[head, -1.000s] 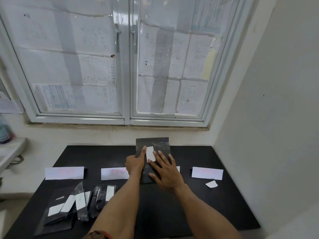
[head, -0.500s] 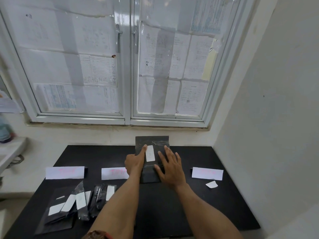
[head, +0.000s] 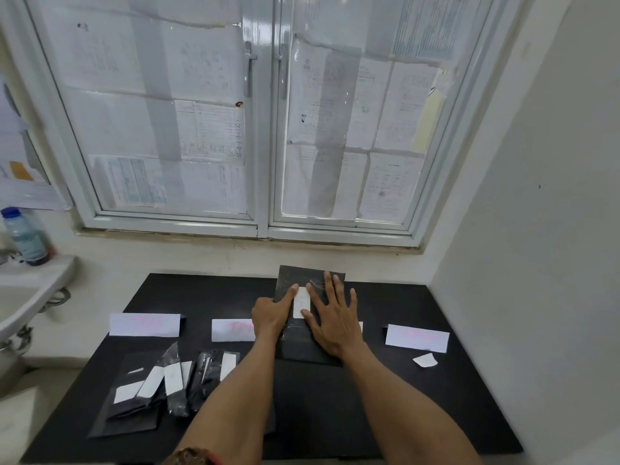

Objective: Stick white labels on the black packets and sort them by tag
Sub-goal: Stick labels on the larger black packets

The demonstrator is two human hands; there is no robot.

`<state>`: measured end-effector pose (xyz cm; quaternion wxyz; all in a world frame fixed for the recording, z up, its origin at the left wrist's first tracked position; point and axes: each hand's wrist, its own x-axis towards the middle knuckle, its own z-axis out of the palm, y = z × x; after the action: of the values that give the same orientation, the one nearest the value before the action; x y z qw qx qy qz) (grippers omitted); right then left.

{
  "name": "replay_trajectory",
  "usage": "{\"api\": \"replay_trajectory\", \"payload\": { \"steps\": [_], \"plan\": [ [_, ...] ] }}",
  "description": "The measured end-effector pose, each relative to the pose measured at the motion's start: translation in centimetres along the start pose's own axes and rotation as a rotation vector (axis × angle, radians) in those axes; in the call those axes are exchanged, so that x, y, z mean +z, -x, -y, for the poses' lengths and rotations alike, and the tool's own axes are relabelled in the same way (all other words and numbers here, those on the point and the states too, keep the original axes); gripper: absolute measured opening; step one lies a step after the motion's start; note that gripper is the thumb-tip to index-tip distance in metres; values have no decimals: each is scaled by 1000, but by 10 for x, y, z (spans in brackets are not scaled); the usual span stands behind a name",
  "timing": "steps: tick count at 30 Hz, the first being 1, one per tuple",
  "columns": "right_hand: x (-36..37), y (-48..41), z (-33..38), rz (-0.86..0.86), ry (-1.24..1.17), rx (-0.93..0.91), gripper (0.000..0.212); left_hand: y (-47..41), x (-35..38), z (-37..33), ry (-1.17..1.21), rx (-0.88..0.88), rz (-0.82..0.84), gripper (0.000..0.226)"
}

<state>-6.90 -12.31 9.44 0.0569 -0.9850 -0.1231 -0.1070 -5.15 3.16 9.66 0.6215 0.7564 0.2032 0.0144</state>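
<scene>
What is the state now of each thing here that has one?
black packet: on the table, under both hands.
white label: on the packet, between the hands.
left hand: one finger stretched onto the packet.
right hand: flat, fingers spread, pressing the packet.
labelled packets: overlapping in a pile, untouched.
window: shut, papered over.
bottle: upright, capped.
</scene>
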Motion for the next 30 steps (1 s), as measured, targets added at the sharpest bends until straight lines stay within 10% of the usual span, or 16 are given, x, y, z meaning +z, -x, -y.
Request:
{"api": "replay_trajectory", "payload": {
  "steps": [7, 15, 30],
  "plan": [
    [21, -6, 32, 41, -102, 107, 57, -7, -34, 20, -26, -42, -123, 60],
    [56, -15, 109, 310, -852, 524, 38, -35, -110, 53, -150, -138, -283, 48],
    [146, -30, 235, 784, -820, 445, 17, -63, -232, 155, -225, -459, -198, 57]
  ]
}}
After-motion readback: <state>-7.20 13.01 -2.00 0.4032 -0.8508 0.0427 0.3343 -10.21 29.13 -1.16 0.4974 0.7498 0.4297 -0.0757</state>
